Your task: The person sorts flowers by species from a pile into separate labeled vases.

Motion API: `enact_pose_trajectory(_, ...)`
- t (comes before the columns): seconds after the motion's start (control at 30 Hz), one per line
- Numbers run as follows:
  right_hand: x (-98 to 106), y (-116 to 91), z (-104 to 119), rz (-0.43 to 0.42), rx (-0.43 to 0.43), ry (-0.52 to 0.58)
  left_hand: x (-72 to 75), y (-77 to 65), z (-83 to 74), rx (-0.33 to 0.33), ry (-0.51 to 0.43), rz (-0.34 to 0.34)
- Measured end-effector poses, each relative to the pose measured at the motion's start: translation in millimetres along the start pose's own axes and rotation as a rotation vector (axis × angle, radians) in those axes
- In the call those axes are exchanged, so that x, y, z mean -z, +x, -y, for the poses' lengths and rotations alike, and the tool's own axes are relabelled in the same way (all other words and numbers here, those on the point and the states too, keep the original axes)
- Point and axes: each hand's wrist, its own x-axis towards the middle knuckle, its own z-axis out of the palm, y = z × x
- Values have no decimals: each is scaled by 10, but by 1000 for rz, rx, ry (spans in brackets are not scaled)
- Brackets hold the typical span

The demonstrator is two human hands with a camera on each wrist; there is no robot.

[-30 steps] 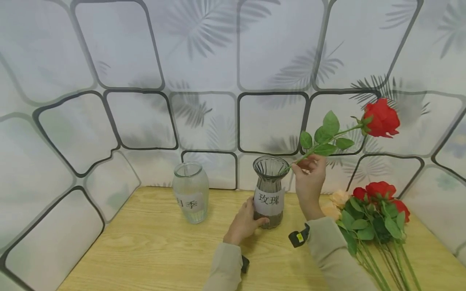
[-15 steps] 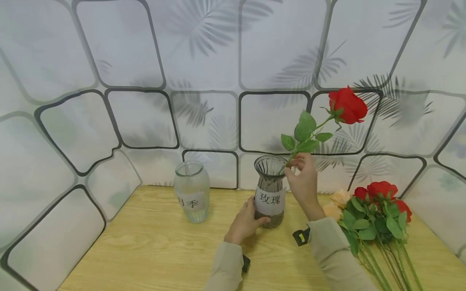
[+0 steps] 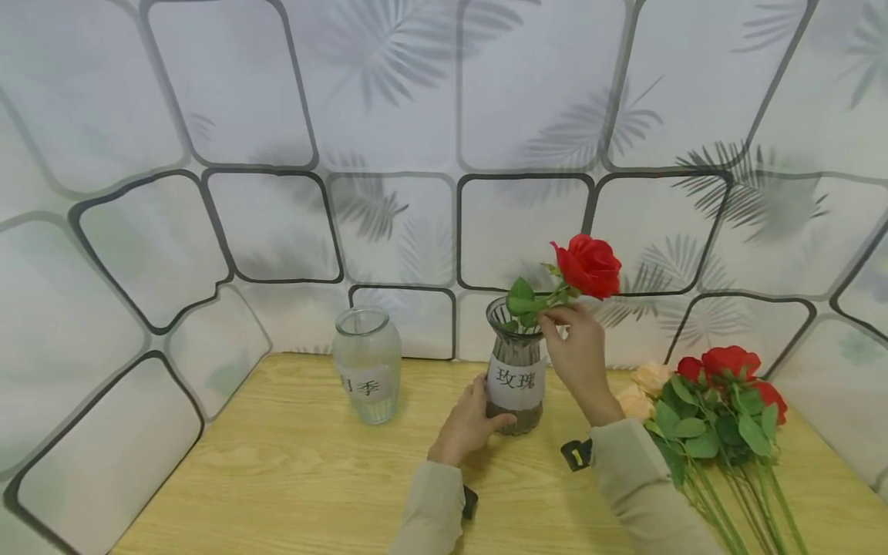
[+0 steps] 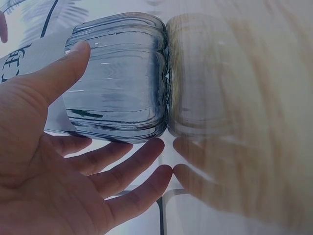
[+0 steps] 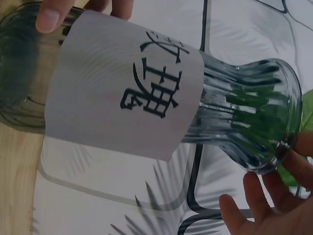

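Observation:
A smoky glass vase [image 3: 515, 418] with a white label of dark characters stands upright on the table. My left hand [image 3: 466, 424] steadies it low down; in the left wrist view the thumb [image 4: 73, 63] lies along the glass [image 4: 115, 73] and the other fingers are at its opposite side. A single red rose [image 3: 588, 266] leans right out of the vase's mouth. Its stem is pinched by my right hand [image 3: 577, 351] right at the rim. Through the glass neck [image 5: 249, 110], green leaves show in the right wrist view. The rose's stem end is hidden.
To the left stands a clear glass vase [image 3: 368, 354], also labelled. At the right lies a bunch of red roses [image 3: 728, 362] with leafy stems, beside peach-coloured flowers [image 3: 650, 379]. A patterned wall covering [image 3: 388, 231] rises behind the wooden table [image 3: 277, 462].
The rose has moved left and then down, its lower leaves now inside the vase's mouth. My right hand has shifted left to the rim. The left hand stays on the vase.

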Motion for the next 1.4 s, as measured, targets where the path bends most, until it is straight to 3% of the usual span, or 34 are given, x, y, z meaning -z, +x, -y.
enact_pose_trajectory(0.17, 35, -42, -17, -94, -72, 6, -5, 4, -18, -6, -7, 5)
enact_pose_trajectory(0.3, 111, -72, -79, -97, -144, 9, 6, 2, -24, -10, -13, 4)
enact_pose_trajectory(0.57, 353, -162, -154, 72, -382, 167, 19, -2, -9, -16, -12, 3)
enact_pose_trajectory(0.7, 466, -195, -195, 140, -461, 196, 23, -9, -4, -20, -16, -3)
enact_pose_trajectory(1.1, 723, -316, -321, 259, -533, 173, 14, 1, 2, 6, -3, -8)
enact_pose_trajectory(1.4, 938, -386, -443, 266, -545, 182, 22, -19, -34, 17, -13, 5)
